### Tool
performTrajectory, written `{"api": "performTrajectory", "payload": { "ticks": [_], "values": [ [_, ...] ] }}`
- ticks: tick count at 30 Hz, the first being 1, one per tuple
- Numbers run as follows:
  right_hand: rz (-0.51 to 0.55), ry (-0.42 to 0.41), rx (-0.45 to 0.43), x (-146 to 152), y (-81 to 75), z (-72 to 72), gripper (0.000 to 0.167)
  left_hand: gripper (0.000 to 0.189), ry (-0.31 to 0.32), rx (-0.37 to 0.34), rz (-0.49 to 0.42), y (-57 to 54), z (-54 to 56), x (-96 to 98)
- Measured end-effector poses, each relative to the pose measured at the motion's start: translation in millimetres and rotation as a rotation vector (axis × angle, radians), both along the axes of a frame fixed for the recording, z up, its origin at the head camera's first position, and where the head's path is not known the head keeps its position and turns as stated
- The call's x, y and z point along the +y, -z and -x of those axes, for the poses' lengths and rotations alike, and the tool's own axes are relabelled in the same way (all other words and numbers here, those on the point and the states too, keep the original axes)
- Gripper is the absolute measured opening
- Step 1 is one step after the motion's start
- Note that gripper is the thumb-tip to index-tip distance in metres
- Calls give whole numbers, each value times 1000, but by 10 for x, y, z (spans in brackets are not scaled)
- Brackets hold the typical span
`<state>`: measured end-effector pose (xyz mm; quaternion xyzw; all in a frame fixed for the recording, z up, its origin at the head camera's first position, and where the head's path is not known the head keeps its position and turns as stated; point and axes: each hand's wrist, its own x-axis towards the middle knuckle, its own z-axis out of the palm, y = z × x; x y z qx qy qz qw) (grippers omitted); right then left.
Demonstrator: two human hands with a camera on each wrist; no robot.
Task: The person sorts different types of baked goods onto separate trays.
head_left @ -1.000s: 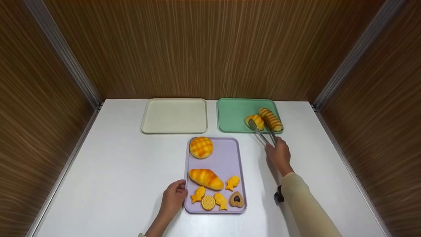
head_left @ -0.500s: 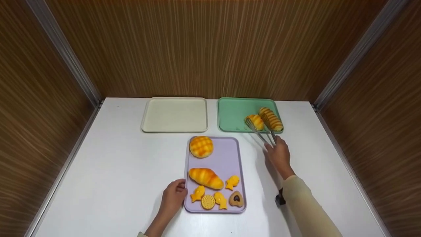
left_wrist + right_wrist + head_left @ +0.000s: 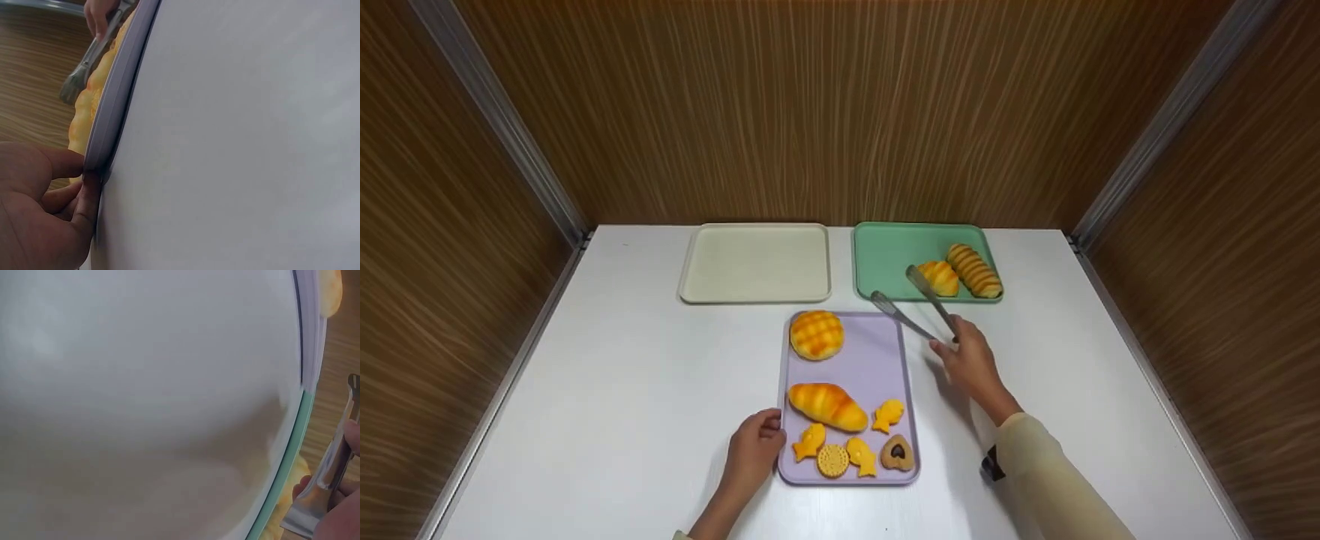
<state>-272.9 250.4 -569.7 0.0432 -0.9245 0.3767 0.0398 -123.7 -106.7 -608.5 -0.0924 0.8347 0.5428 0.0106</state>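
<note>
My right hand holds metal tongs, also in the right wrist view (tongs). Their arms are spread with nothing between the tips, one near the purple tray's far right corner, the other over the green tray. On that tray lie a small yellow bread and a striped roll. My left hand pinches the left rim of the purple tray; the left wrist view shows thumb and finger on the rim. The purple tray bears a round bun and a croissant-like bread.
Fish-shaped cookies, a round biscuit and a heart-centred cookie lie at the purple tray's near end. A cream tray stands at the back left. Wood-grain panels enclose the white table behind and at both sides.
The tongs have come away from the breads on the green tray and moved left and nearer, with the right hand. Both breads stay there. The left hand keeps its place at the purple tray.
</note>
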Motion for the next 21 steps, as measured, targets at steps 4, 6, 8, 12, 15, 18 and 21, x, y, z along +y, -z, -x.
{"api": "performTrajectory", "payload": {
  "ticks": [4, 6, 8, 12, 15, 18, 21],
  "values": [
    [-14, -51, 1, -136, -5, -73, 57, 32, -10, -12, -4, -4, 5, 0],
    [-16, -68, -7, -200, -9, -106, 58, 32, -12, -15, -2, -7, 6, 3],
    [-18, -79, -24, -258, -11, -134, 60, 32, -14, -14, -2, -10, 4, 5],
    [-28, -97, -74, -366, -8, -188, 62, 33, -12, -8, -4, -13, 3, 5],
    [-51, -110, -92, -437, -3, -227, 65, 33, -17, -17, -1, -14, 4, 9],
    [-92, -137, -73, -500, 5, -252, 67, 33, -20, -18, 3, -10, 5, 11],
    [-120, -164, -59, -556, 20, -260, 67, 33, -20, -13, 5, -5, 7, 12]
  ]
}}
